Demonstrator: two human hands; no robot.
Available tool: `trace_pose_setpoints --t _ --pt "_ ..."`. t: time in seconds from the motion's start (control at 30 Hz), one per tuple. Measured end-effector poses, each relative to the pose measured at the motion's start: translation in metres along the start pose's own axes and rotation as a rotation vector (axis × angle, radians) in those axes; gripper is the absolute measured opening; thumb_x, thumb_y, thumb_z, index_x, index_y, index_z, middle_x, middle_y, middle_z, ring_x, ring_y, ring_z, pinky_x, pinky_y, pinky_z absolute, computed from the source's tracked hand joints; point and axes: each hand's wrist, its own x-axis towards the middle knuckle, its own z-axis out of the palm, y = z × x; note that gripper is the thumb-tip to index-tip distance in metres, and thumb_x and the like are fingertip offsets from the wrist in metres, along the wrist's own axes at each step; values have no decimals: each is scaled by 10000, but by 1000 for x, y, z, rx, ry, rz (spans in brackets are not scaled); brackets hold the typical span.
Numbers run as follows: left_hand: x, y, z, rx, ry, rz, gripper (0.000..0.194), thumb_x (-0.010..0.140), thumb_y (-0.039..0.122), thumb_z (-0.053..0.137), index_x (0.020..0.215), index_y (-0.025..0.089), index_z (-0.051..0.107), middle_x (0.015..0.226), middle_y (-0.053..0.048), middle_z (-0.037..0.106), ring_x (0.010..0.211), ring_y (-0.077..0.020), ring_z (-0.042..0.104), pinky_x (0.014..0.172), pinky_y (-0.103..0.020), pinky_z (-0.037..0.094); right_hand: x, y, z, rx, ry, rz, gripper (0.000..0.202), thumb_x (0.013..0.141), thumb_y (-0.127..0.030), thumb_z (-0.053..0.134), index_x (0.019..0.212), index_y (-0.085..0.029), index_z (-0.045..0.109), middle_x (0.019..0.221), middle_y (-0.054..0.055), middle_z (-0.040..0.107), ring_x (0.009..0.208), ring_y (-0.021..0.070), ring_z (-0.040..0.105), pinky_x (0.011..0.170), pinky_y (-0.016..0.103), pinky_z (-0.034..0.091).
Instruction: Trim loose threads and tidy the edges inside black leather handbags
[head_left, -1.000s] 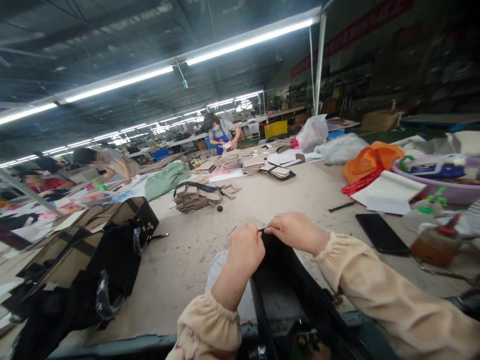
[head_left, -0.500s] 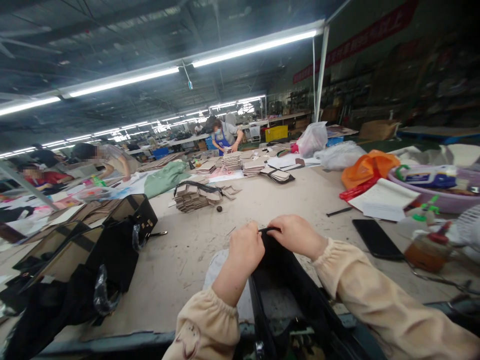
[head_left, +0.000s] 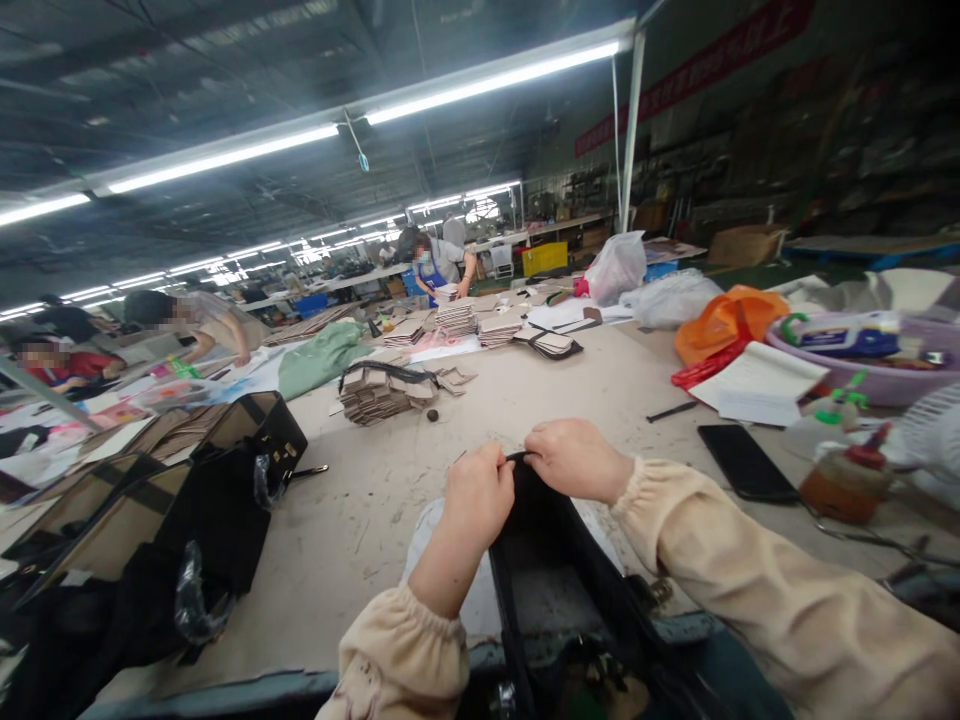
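Observation:
A black bag (head_left: 551,530) with an open top lies across the near table edge at the lower middle. My left hand (head_left: 480,495) is closed on the left part of its far rim. Right beside it, my right hand (head_left: 574,458) pinches the same rim, with a small gap between the two hands. The fingertips of both are partly hidden behind the knuckles. Under the bag shows a pale sheet (head_left: 476,605). Other black bags (head_left: 217,510) with tan insides stand at the left.
Bundled brown pieces (head_left: 379,390) lie ahead on the table (head_left: 360,540). At the right are a black phone (head_left: 746,463), a bottle of amber liquid (head_left: 847,485), a notebook (head_left: 761,380) and a purple basin (head_left: 862,375). A person (head_left: 442,265) in a blue apron works farther back.
The view has shifted slightly, so most things sit a little farther left and higher. Both hands keep their hold on the black rim. A metal piece now shows beside the bag's right side.

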Motion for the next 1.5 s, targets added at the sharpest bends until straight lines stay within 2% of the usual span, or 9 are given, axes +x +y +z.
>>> trace_pose_setpoints --t 0.17,0.3,0.4,0.6,0.73,0.9,1.1,1.33,1.5 --pt "-3 -2 -6 -105 -1 -42 66 801 260 583 826 199 578 783 -18 674 765 -173 625 674 -263 399 -1 1 1 4 -1 9 283 869 -302 428 807 -171 671 872 72 679 820 182 623 708 261 420" --pt "-5 -10 -9 -218 -23 -114 286 742 259 656 996 193 543 871 -28 696 830 -196 645 722 -288 434 -1 1 2 7 1 11 285 868 -301 422 815 -180 675 876 74 685 818 186 624 714 271 422" --pt "-5 -15 -9 -233 -50 -118 319 738 270 665 1032 184 574 923 -50 706 873 -199 646 768 -302 448 -1 1 2 13 8 13 290 867 -308 418 810 -186 674 873 71 686 809 191 625 697 277 421" --pt "-3 -14 -6 -160 -73 -47 215 807 340 592 960 220 683 937 -46 718 885 -193 645 780 -297 449 -2 3 3 28 17 19 287 865 -311 421 801 -189 673 866 72 690 808 191 623 688 274 416" --pt "-1 -10 -7 -98 -93 -49 221 841 348 547 947 238 706 924 -48 725 861 -193 650 752 -290 442 -2 3 4 30 24 19 291 865 -313 419 786 -190 670 858 69 688 806 197 625 677 278 417" --pt "0 -9 -8 -24 -115 -44 242 861 360 517 929 238 714 906 -50 728 829 -185 649 720 -272 418 -2 3 5 37 30 26 280 859 -315 428 777 -192 665 854 67 688 799 201 624 678 284 419" --pt "1 -7 -9 116 -134 -9 278 878 352 476 757 223 690 782 -31 713 717 -166 619 591 -267 325 -2 2 5 58 33 38 270 855 -319 437 766 -196 661 850 63 685 794 206 623 656 283 413" --pt "3 -5 -7 82 -122 -6 235 854 311 504 684 205 628 689 -6 667 653 -141 570 558 -259 274 -6 9 6 113 19 23 287 878 -350 425 790 -220 665 865 37 684 806 184 618 665 269 398" --pt "5 -6 -8 17 -134 -42 235 848 304 496 677 204 622 662 -2 649 623 -131 540 547 -248 266 -8 12 5 197 29 1 318 852 -473 470 1012 -276 662 958 18 681 866 179 614 702 260 404"
